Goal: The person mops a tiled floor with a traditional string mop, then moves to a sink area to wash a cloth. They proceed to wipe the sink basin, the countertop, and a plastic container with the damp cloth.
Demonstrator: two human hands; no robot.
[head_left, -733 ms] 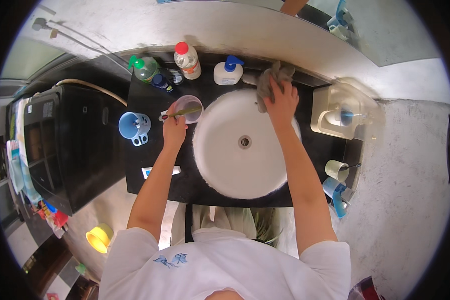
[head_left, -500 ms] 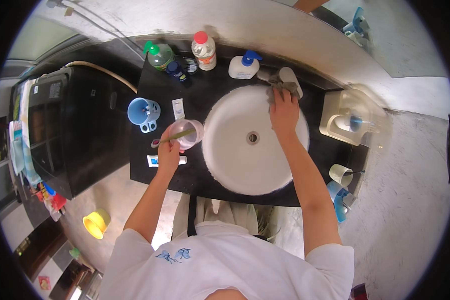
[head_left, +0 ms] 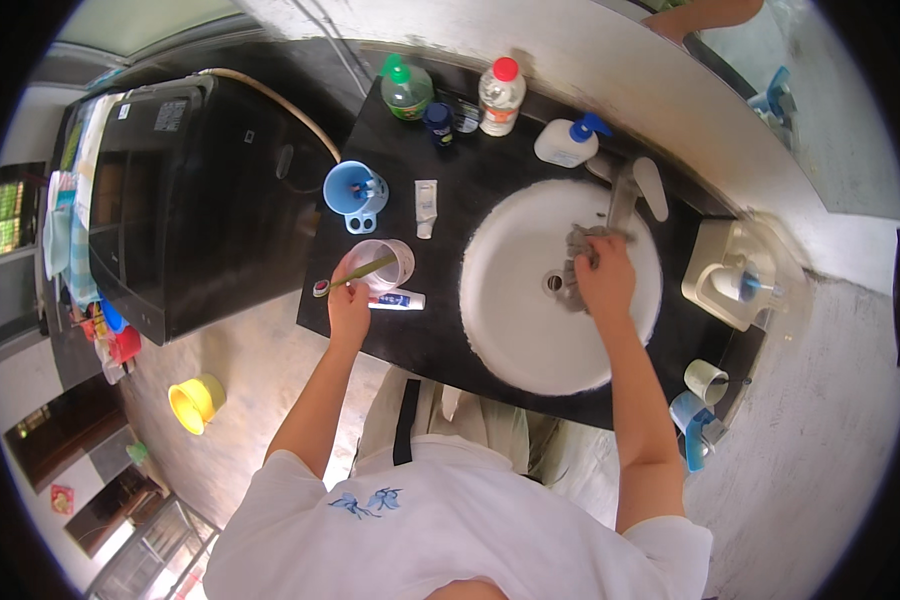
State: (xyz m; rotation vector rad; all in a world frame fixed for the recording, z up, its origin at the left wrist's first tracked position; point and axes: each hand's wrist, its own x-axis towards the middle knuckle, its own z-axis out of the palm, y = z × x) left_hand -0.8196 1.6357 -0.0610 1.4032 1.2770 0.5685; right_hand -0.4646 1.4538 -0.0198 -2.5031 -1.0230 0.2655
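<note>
On the left of the counter, my left hand (head_left: 349,312) is closed around a translucent pinkish cup (head_left: 398,268), which is tipped on its side. A toothbrush with a green handle (head_left: 372,267) lies along the cup, its head poking out past my fingers. A toothpaste tube (head_left: 400,301) lies right beside that hand. Over the white round basin (head_left: 515,340), my right hand (head_left: 608,280) grips a crumpled grey cloth (head_left: 578,240). The cloth hangs close to the drain (head_left: 553,283), below the faucet (head_left: 625,195).
Behind the basin stand a white pump bottle (head_left: 567,143), a red-capped bottle (head_left: 502,98) and a green pump bottle (head_left: 407,92). A blue cup (head_left: 354,190) and a white tube (head_left: 426,208) are at the left. A beige container (head_left: 715,275) and a pale cup (head_left: 705,380) line the right edge.
My right hand has drawn the grey cloth from the faucet down into the basin, near the drain. My left hand still holds the cup. The view has turned, shifting the counter rightward.
</note>
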